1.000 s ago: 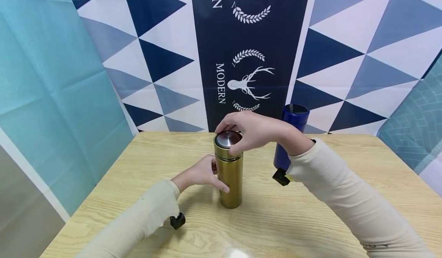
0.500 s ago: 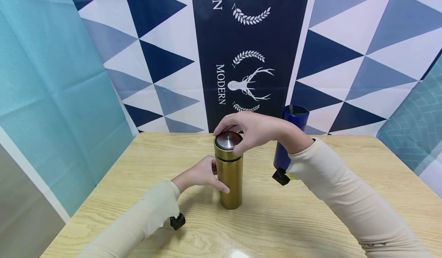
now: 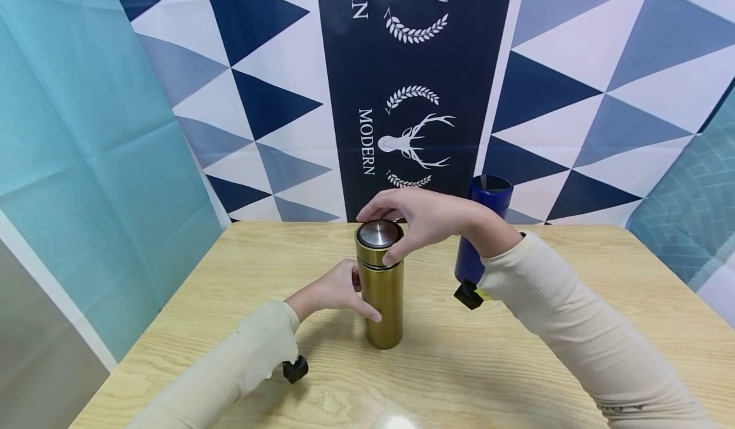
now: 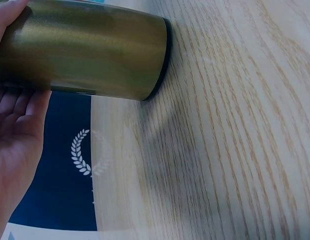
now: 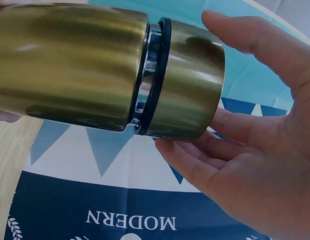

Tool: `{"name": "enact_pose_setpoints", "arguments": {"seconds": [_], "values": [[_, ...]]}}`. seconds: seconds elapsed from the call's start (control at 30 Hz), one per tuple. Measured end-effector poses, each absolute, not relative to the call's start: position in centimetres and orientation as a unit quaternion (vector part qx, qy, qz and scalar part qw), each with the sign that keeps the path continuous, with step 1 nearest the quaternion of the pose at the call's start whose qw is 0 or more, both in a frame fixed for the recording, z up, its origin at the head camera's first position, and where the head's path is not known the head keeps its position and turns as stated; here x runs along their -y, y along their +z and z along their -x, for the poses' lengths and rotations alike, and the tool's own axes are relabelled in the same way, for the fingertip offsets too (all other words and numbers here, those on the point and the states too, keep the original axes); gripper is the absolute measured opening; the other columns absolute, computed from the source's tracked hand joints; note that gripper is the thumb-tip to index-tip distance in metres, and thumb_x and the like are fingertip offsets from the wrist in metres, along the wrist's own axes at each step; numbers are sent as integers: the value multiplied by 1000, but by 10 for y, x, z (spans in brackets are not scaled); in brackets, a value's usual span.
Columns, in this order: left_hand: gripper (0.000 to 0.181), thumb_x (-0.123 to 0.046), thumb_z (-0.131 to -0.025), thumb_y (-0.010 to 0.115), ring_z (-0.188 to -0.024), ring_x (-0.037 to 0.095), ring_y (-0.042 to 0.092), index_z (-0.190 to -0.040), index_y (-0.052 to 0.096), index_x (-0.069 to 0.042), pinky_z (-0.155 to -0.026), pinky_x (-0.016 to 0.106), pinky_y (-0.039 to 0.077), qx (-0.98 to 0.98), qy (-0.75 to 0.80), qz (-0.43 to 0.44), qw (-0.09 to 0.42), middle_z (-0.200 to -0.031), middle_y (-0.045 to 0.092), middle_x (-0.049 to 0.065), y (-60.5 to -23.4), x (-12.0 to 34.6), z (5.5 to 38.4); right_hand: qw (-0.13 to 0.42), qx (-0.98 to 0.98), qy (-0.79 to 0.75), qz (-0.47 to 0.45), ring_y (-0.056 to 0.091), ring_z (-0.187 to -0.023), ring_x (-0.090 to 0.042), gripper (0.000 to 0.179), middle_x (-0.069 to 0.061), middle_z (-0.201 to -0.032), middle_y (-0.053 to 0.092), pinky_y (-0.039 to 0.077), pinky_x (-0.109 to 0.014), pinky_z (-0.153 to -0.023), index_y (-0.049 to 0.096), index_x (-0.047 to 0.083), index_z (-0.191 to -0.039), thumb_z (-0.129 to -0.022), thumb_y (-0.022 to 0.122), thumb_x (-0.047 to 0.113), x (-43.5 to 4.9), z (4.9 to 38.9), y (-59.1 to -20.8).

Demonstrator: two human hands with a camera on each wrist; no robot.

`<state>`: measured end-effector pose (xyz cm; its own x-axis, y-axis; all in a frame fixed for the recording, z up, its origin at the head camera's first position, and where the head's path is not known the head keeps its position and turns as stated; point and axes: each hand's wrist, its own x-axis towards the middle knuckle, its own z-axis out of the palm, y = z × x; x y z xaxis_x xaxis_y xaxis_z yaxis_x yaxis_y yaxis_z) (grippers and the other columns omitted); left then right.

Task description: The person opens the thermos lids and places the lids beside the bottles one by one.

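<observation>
- My right hand is pinching the gold lid, thumb and fingers curving round its sides.
- My left hand is gripping the gold bottle below.
- Silver neck is showing between lid and bottle!
- The bottle is standing upright on the wooden table.
- A blue container is standing behind my right wrist.

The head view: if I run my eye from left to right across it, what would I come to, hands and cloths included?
Teal cloth → left hand → gold bottle → right hand, its fingers reaching back to the bottle's lid → blue bottle → brick-patterned cloth.
</observation>
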<state>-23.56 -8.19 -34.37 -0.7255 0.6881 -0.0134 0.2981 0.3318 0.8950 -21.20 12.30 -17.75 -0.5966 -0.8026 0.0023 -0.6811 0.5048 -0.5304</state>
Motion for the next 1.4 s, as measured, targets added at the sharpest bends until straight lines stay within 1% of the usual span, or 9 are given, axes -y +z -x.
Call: {"name": "enact_pose_setpoints", "arguments": {"seconds": [0.3,0.43,0.57,0.7,0.9,1.13,1.27,1.4], "values": [[54,-4,-66,84,-93,4,64,-116,62,-3,-87,22,54,-788,490,-318,197,-113,69,13,-345,82,236,122,-872,-248,404,56,-123,-25,64,-10,-131,59,40,-46,-112,52,3,-132,-77,79,21,-125,211,-180],[54,-4,-65,85,-92,4,63,-114,63,-3,-86,22,54,-789,491,-313,196,-111,70,13,-345,81,235,115,-873,-274,387,55,-124,-25,69,-10,-134,57,38,-47,-114,50,3,-134,-76,81,26,-129,211,-188],[53,-3,-65,85,-91,5,64,-113,63,-3,-86,23,54,-787,495,-313,194,-110,70,12,-346,82,235,107,-860,-326,378,57,-120,-23,73,-9,-131,59,41,-47,-111,49,4,-135,-74,83,27,-131,209,-203],[53,-3,-64,85,-92,6,64,-113,63,-3,-86,24,54,-786,496,-314,192,-110,71,11,-347,82,235,106,-842,-383,364,60,-113,-20,71,-7,-125,63,47,-45,-106,51,5,-133,-74,83,27,-133,209,-219],[55,-3,-64,85,-94,6,64,-115,63,-4,-87,24,54,-790,493,-307,194,-113,70,11,-347,82,236,109,-821,-454,329,62,-113,-21,65,-9,-125,63,48,-42,-105,53,7,-132,-75,81,21,-135,210,-232],[57,-4,-64,85,-95,7,64,-116,63,-6,-87,24,54,-795,487,-306,193,-114,70,10,-346,81,236,87,-808,-486,321,65,-109,-19,65,-11,-124,65,52,-38,-99,55,6,-131,-73,83,14,-137,208,-231],[56,-4,-63,86,-92,6,64,-114,64,-6,-86,23,54,-796,489,-301,193,-111,70,9,-345,81,235,83,-803,-494,324,64,-110,-19,65,-10,-124,64,51,-37,-101,55,6,-131,-73,83,13,-138,208,-229],[54,-4,-62,86,-89,5,63,-112,64,-4,-83,22,54,-793,494,-299,192,-108,71,10,-345,81,234,77,-802,-501,316,61,-113,-19,69,-9,-127,61,48,-37,-105,51,9,-133,-73,83,12,-140,209,-228]]}}
